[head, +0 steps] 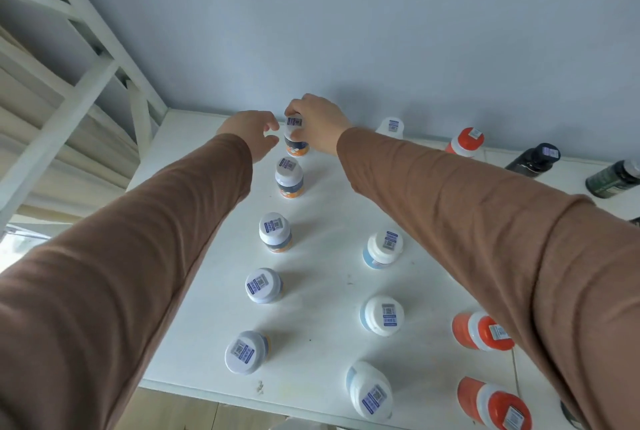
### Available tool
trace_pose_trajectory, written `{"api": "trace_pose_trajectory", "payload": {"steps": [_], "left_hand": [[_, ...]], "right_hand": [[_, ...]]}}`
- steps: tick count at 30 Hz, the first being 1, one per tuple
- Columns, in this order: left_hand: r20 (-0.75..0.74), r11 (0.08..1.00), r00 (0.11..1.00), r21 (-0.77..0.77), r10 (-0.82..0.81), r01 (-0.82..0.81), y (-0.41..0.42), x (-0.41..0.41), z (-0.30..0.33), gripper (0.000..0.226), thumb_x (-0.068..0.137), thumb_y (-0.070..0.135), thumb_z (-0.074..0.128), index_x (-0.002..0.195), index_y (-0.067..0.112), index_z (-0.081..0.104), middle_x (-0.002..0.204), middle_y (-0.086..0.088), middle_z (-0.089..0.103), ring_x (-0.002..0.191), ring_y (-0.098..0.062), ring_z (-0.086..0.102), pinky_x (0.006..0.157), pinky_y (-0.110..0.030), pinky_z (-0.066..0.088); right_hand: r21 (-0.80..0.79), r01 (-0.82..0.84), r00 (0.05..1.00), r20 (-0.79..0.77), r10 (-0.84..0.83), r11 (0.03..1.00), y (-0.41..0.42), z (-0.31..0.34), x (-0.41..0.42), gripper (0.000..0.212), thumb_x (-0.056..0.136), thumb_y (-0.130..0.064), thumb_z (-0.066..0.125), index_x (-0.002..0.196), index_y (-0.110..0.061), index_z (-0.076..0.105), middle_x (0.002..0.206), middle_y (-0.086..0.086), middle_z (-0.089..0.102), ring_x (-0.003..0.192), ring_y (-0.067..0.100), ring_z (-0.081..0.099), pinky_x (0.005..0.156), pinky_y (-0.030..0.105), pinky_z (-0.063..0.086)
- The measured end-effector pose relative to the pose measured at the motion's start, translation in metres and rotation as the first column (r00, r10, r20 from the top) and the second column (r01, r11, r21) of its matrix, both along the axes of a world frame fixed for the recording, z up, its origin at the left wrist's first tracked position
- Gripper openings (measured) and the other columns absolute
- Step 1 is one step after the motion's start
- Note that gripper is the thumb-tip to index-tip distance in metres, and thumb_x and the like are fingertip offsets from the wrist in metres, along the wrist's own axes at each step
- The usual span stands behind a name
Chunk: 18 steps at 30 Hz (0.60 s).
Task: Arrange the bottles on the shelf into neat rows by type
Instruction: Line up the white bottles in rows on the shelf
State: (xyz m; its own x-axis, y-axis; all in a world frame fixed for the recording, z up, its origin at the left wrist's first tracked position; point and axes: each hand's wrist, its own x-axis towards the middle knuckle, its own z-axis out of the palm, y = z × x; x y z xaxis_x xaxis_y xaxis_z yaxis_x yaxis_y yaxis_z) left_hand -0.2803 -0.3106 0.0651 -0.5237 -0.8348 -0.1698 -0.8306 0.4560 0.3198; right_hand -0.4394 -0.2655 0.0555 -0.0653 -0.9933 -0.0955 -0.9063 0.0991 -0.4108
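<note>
At the back of the white shelf, hard against the wall: right hand clamped over the cap of the rearmost orange-banded bottle, fingertips curled round the rim from above. Standing upright under that grip, base apparently on the shelf, at the head of the left-hand row. Left hand just beside it, fingers loosely curved and holding nothing, not clearly touching the bottle.

Looks a light, rigid little plastic bottle with a smooth label and a broad cap; easy to lift, easy to tip if nudged low. Best taken right where it is taken now, round the cap, or round the body with thumb and fingers opposite.

Moving outward: brown sleeves stretching in from both sides. Behind the held bottle toward the camera, four more white-capped bottles in a line, starting with the second in the row, all upright, spaced apart. To the right, a second line of pale blue bottles, three evenly placed, a fourth white one off at the back wall. Further right, orange bottles at the front and one at the back, not lined up. Dark bottles at the far right, leaning in this wide view. Left row nearly settled, by the look of it; the rest wanting work.
</note>
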Motion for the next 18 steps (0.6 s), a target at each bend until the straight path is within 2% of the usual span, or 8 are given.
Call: {"api": "trace_pose_trajectory", "payload": {"steps": [4,7,9,13,18], "left_hand": [[-0.012,1.0,1.0,-0.011,-0.004,0.004,0.002,0.004,-0.003,0.027,0.09,0.028,0.055,0.116,0.023,0.06,0.12,0.0,0.062,0.113,-0.023,0.056,0.098,-0.036,0.044],[-0.05,0.999,0.998,-0.036,-0.027,0.025,0.006,0.006,-0.001,0.027,0.09,0.028,0.055,0.115,0.023,0.059,0.119,0.0,0.062,0.112,-0.024,0.056,0.097,-0.037,0.044],[-0.094,0.996,0.994,-0.069,-0.055,0.049,0.012,0.005,0.003,0.025,0.089,0.028,0.055,0.114,0.025,0.059,0.116,0.001,0.062,0.111,-0.024,0.056,0.096,-0.038,0.045],[-0.185,0.987,0.974,-0.116,-0.133,0.112,0.035,-0.011,0.016,0.027,0.089,0.026,0.053,0.115,0.024,0.059,0.116,0.001,0.062,0.112,-0.023,0.054,0.096,-0.038,0.044],[-0.22,0.974,0.951,-0.105,-0.219,0.2,0.073,-0.049,0.021,0.031,0.091,0.025,0.05,0.121,0.021,0.056,0.122,0.0,0.061,0.114,-0.024,0.054,0.096,-0.032,0.039]], "right_hand": [[0.015,0.026,0.999,-0.04,-0.025,1.0,0.002,-0.003,0.002,0.049,0.091,-0.025,0.06,0.139,-0.021,0.051,0.133,0.007,0.053,0.123,0.028,0.049,0.097,0.033,0.038],[0.013,0.038,0.999,0.038,-0.039,0.999,0.015,0.006,-0.004,0.055,0.093,-0.028,0.06,0.145,-0.021,0.044,0.142,0.005,0.05,0.131,0.025,0.044,0.107,0.034,0.035],[-0.042,0.055,0.996,0.067,-0.052,0.998,0.028,0.015,-0.014,0.052,0.093,-0.027,0.06,0.143,-0.023,0.047,0.14,0.003,0.052,0.13,0.022,0.045,0.104,0.03,0.034],[-0.14,0.087,0.996,0.005,-0.087,0.986,0.066,0.033,-0.044,0.037,0.093,-0.02,0.059,0.13,-0.023,0.059,0.125,0.003,0.059,0.117,0.021,0.052,0.091,0.028,0.035],[-0.16,0.187,0.98,-0.033,-0.194,0.969,0.111,0.035,-0.093,0.033,0.094,-0.016,0.051,0.124,-0.023,0.063,0.118,0.004,0.059,0.113,0.024,0.052,0.091,0.03,0.036]]}}
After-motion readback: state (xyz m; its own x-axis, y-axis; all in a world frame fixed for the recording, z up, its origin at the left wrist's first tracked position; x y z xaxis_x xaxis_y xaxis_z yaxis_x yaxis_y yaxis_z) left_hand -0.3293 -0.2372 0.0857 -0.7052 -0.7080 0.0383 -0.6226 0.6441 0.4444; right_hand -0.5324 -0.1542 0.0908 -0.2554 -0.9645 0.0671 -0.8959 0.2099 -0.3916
